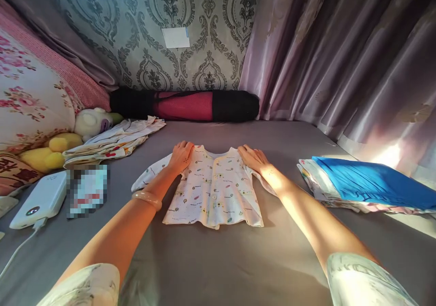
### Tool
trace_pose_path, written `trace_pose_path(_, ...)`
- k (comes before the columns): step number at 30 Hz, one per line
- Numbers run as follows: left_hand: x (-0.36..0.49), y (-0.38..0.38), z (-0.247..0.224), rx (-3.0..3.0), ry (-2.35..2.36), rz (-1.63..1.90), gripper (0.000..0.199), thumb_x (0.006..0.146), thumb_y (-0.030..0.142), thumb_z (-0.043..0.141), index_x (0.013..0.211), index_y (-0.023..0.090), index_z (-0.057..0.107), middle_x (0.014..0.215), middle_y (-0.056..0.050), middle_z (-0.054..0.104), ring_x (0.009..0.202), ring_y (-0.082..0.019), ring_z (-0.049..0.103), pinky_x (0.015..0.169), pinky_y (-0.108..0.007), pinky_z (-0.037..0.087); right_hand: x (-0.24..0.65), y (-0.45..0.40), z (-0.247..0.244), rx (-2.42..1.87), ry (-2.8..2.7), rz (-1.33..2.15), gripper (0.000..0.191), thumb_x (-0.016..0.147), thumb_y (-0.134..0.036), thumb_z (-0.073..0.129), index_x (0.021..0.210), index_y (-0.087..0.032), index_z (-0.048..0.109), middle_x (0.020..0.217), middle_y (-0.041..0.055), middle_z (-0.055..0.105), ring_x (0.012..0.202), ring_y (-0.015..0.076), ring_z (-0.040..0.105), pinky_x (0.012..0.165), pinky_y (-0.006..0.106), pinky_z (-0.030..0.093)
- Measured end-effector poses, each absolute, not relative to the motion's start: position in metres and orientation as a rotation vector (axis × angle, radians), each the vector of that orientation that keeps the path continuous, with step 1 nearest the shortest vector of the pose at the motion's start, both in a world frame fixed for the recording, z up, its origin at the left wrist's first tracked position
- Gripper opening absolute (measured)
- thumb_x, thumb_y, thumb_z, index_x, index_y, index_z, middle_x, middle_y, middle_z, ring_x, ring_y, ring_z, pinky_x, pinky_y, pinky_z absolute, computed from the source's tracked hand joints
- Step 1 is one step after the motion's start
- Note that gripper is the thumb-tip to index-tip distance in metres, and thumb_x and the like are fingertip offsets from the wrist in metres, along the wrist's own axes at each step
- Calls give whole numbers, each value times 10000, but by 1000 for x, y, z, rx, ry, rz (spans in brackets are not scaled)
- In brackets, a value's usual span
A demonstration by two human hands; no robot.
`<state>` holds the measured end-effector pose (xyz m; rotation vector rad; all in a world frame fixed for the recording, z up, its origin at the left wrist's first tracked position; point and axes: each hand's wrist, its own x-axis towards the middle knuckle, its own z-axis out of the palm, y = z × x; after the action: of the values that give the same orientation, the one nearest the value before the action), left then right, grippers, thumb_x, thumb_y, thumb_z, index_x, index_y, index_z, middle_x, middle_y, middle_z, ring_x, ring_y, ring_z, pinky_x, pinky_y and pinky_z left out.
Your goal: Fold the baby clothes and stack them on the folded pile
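A small white printed shirt [218, 188] lies spread out face up on the grey sheet [218, 256], its neckline away from me and its sleeves out to both sides. My left hand [183, 155] rests on its left shoulder, fingers pointing away and close together. On the right shoulder lies my right hand [254, 157], its fingers bent over the fabric edge. Whether either hand pinches the cloth is hidden beneath the fingers.
Folded clothes with a blue piece [371, 181] on top lie at the right. At the left are more clothes [119, 138], a white power bank [41, 199] with a cable, and plush toys [91, 123]. A black and red roll [184, 105] lies along the wall.
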<state>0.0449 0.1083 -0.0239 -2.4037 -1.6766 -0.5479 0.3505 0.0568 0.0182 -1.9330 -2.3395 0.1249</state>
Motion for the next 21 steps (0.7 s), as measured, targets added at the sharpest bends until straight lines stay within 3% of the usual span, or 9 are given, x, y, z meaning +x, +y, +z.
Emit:
trace_pose_path(7, 40, 141, -19, -2344, -1495, -571, 350, 994, 276, 276, 1060, 169, 603, 995, -142, 606, 958, -284, 547, 816, -409, 407, 351, 106, 16, -1905, -2611, -139, 347, 963, -143, 330, 1241, -235, 516, 1242, 128, 566, 973, 244, 633, 845, 391, 423)
trace_pose_path(11, 42, 166, -16, -2329, -1490, -559, 370, 994, 281, 261, 1059, 162, 605, 1005, -157, 609, 971, -296, 545, 829, -427, 398, 353, 134, 21, -1840, -2714, -236, 379, 921, -122, 413, 1274, -230, 500, 1247, 136, 558, 979, 265, 631, 817, 396, 440)
trace_pose_path(18, 45, 194, -24, -2461, -1885, -452, 311, 962, 254, 341, 1050, 155, 622, 1055, -154, 646, 1062, -298, 573, 891, -416, 385, 354, 165, 5, -1817, -2636, -218, 336, 987, -171, 310, 1190, -201, 576, 1204, 142, 596, 1100, 266, 567, 869, 390, 416)
trace_pose_path(21, 46, 200, -21, -2475, -2084, -385, 320, 951, 342, 386, 958, 177, 661, 985, -145, 676, 1055, -316, 598, 888, -430, 387, 351, 172, 0, -1852, -2551, -101, 325, 1007, -240, 325, 1131, -198, 622, 1176, 125, 613, 1137, 255, 542, 918, 368, 399)
